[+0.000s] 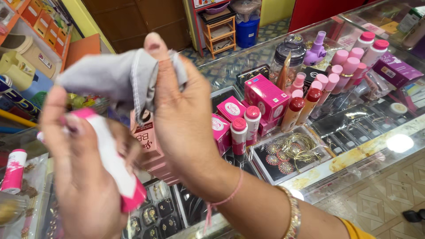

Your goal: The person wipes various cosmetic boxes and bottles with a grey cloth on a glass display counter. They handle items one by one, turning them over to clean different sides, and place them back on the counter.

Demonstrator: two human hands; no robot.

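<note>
Gripping tight, the left hand [84,177] is closed around a white tube with pink ends [113,159], held upright and slightly tilted above the glass counter [354,155]. Close beside it, a grey cloth [110,77] is pinched between the thumb and fingers of the right hand [183,119], bunched up just over the tube's top end. Behind the hands, pink boxes [265,95] and pink-capped bottles [245,128] are seen standing on the counter, with gold bangles [296,148] laid in a tray.
</note>
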